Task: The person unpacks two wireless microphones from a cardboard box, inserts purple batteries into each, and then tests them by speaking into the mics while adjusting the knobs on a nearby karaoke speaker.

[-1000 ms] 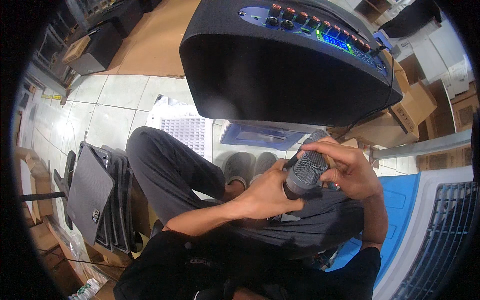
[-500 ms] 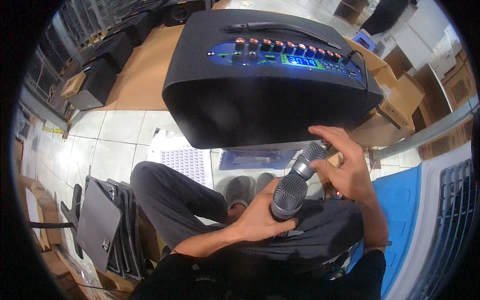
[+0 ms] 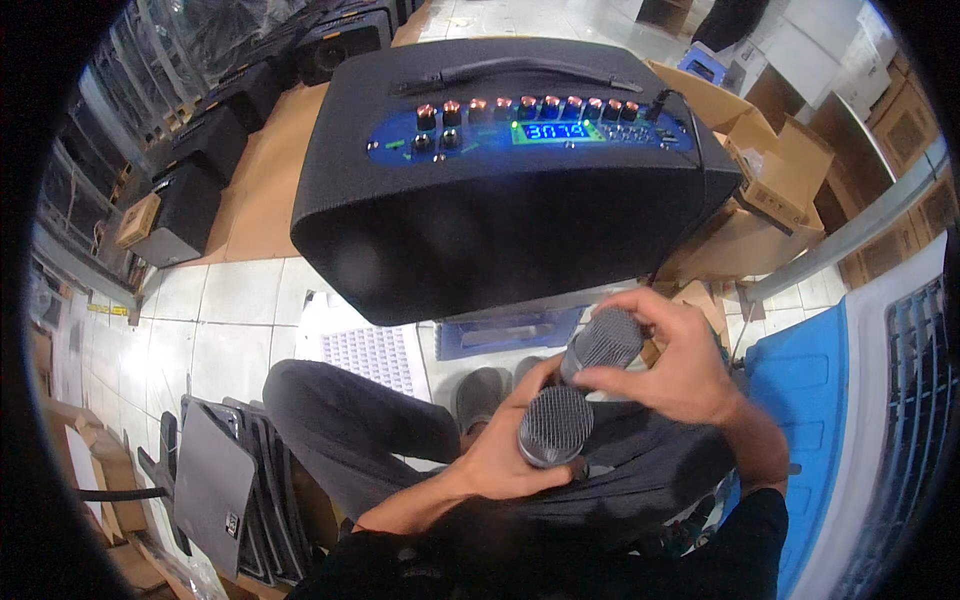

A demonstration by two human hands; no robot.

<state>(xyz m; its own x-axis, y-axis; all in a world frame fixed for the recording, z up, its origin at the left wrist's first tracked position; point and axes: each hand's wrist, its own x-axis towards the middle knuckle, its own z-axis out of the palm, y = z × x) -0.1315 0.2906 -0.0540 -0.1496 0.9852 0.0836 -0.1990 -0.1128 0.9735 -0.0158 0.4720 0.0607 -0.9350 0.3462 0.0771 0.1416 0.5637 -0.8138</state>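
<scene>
Two microphones with grey mesh heads are held over my lap. My left hand (image 3: 500, 455) is wrapped round the nearer microphone (image 3: 556, 425), its mesh head pointing up. Just beyond it, the farther microphone (image 3: 606, 345) has its head between the thumb and fingers of my right hand (image 3: 685, 365). The handles are mostly hidden, so I cannot tell whether my left hand also holds the farther one. In front of me stands a big black portable speaker (image 3: 480, 220), with a lit blue control panel (image 3: 560, 130) and a row of knobs on top.
An open cardboard box (image 3: 780, 180) is at the speaker's right. A printed white sheet (image 3: 365, 345) and a blue flat item (image 3: 505, 335) lie on the tiles below it. Grey panels (image 3: 215, 480) lean at my left; a blue plastic surface (image 3: 795, 400) is at my right.
My right thumb and fingers have closed round the farther microphone's head, where they were more spread before. That head has tipped nearer to me. The whole view has shifted a little.
</scene>
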